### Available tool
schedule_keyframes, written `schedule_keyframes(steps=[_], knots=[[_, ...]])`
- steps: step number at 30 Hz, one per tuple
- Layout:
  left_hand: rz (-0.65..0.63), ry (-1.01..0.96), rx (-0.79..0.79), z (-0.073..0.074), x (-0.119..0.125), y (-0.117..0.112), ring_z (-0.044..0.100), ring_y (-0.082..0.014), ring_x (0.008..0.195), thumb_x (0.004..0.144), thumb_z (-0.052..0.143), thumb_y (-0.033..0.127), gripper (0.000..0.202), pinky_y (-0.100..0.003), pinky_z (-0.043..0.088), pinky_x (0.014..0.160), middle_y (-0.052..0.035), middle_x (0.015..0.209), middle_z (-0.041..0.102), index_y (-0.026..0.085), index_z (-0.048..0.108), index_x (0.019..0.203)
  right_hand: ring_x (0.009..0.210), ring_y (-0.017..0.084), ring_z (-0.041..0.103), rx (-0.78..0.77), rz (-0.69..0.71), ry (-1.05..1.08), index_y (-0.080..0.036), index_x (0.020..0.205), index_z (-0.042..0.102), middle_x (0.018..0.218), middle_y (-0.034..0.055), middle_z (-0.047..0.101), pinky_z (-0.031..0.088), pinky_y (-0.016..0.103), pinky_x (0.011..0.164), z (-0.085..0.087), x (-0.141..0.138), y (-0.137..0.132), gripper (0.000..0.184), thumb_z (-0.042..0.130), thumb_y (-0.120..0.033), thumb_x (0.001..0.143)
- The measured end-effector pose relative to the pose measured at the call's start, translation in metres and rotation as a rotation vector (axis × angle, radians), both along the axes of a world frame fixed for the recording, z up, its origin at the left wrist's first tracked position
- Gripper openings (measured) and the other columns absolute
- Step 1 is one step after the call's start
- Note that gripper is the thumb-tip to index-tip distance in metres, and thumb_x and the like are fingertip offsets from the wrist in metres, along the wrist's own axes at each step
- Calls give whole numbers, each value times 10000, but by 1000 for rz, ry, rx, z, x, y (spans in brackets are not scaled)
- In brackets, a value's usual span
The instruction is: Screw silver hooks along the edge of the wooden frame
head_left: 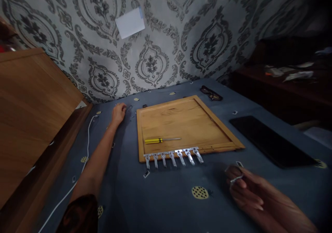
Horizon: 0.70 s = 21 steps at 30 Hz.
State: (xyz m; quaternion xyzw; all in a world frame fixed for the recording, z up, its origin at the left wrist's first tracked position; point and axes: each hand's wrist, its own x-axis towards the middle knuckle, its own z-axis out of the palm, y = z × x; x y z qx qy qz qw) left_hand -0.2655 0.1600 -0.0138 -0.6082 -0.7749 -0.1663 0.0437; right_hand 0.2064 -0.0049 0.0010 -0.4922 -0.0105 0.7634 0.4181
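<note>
My left hand reaches to the far left of the bed-like blue cloth, its fingers curled down beside tiny loose pieces, perhaps screws; what it pinches, if anything, is too small to make out. At the lower right, my right hand is closed on a small silver metal hook, partly hidden by the fingers. Between them lies a framed wooden board. Several silver metal hooks line its near edge, jutting past it. On the board rests a screwdriver with a yellow and black handle.
A black tablet-like slab lies right of the board, and dark glasses sit behind it. A white cable runs along the left, beside a wooden panel. The patterned wall closes off the back.
</note>
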Motion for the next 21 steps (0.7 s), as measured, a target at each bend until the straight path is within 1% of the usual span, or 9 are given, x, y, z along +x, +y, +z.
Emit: schedule_keyframes(steps=[4, 9, 15, 18, 21], knots=[[-21, 50, -20, -3, 12, -8, 671, -253, 1136, 1001, 662, 384, 377, -478, 592, 956, -112, 1331, 649, 179, 630, 1315, 438, 4, 218, -27, -34, 18, -195, 550, 473, 575, -47, 390, 399, 161, 305, 6, -3, 0, 548, 962, -165, 303], [4, 107, -47, 0, 16, -6, 673, -250, 1131, 1003, 659, 383, 369, -472, 593, 954, -111, 1330, 651, 183, 633, 1312, 429, -1, 244, -43, -47, 16, -178, 520, 486, 550, -50, 406, 392, 160, 294, 8, -6, 1, 557, 970, -147, 246], [40, 177, -63, 7, 15, 0, 673, -249, 1129, 1003, 659, 383, 368, -469, 595, 951, -111, 1330, 650, 185, 633, 1312, 425, -6, 259, -30, -40, 52, -166, 530, 517, 542, -67, 419, 391, 147, 311, 4, -3, -1, 543, 984, -143, 255], [50, 212, -50, 8, 18, -4, 674, -251, 1129, 1001, 662, 382, 377, -471, 596, 949, -111, 1329, 650, 183, 628, 1319, 423, -1, 270, -14, -22, 63, -163, 514, 513, 530, -66, 422, 394, 156, 313, 0, 1, -1, 556, 1003, -156, 250], [52, 245, -29, 5, 24, -10, 667, -256, 1150, 999, 665, 378, 374, -473, 591, 958, -111, 1343, 643, 189, 629, 1320, 424, 0, 277, 38, 5, 65, -157, 512, 535, 537, -59, 447, 417, 168, 326, -4, 3, -1, 532, 1015, -169, 283]])
